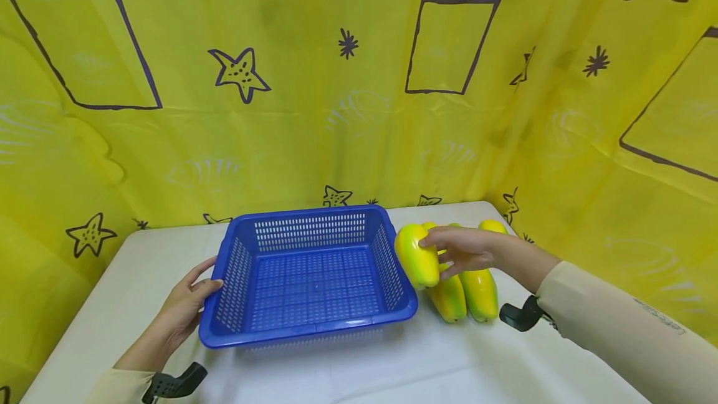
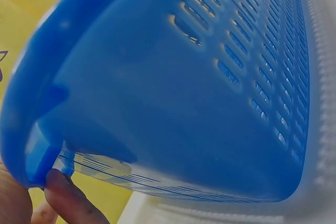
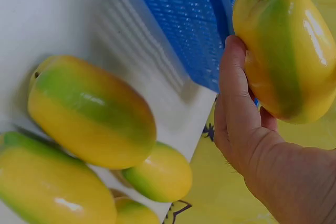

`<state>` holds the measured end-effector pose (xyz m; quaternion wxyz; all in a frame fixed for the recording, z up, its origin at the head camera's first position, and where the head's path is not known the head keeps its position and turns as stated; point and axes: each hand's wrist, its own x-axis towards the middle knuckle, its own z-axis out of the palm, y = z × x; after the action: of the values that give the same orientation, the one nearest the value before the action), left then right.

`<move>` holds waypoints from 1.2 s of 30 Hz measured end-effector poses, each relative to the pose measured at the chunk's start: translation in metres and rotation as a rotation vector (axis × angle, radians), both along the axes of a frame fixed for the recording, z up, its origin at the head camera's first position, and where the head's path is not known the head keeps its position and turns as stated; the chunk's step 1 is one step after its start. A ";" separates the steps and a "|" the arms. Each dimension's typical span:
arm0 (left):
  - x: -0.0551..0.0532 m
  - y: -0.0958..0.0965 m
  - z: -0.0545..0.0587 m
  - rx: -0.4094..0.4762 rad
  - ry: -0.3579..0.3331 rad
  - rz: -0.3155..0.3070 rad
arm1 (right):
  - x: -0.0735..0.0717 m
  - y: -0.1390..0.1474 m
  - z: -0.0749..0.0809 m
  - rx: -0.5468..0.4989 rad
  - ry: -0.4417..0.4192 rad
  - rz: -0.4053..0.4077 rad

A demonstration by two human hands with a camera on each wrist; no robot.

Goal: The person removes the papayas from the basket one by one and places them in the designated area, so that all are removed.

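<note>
My left hand (image 1: 182,304) grips the left rim of an empty blue plastic basket (image 1: 314,327), thumb on the rim; the left wrist view shows the fingertips curled at the basket's edge (image 2: 31,103). Held in my right hand (image 1: 462,248) is a glossy yellow-green mango (image 1: 416,257), just beside the basket's right rim. In the right wrist view this mango (image 3: 286,51) is raised, with fingers along its side. More mangoes lie on the table under and behind the right hand, among them a front one (image 1: 480,295) and its neighbour (image 1: 449,297).
A white-covered table (image 1: 359,370) carries the basket and the mangoes. Behind it hangs a yellow curtain (image 1: 291,142) with star and square drawings. Another mango (image 1: 493,226) lies near the table's back right corner. Each wrist wears a black camera mount.
</note>
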<state>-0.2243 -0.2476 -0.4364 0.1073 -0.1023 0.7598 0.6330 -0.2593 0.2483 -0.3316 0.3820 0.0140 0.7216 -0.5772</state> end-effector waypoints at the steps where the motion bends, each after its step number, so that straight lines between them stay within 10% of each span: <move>1: 0.000 0.000 0.000 -0.004 0.000 -0.002 | 0.001 0.003 0.000 0.003 -0.001 -0.007; 36: -0.001 0.000 0.001 -0.019 -0.010 -0.016 | 0.034 0.127 -0.016 0.061 0.009 -0.123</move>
<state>-0.2258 -0.2480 -0.4354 0.1151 -0.1001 0.7662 0.6243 -0.2252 0.3753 -0.3481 0.3419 0.0674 0.7385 -0.5772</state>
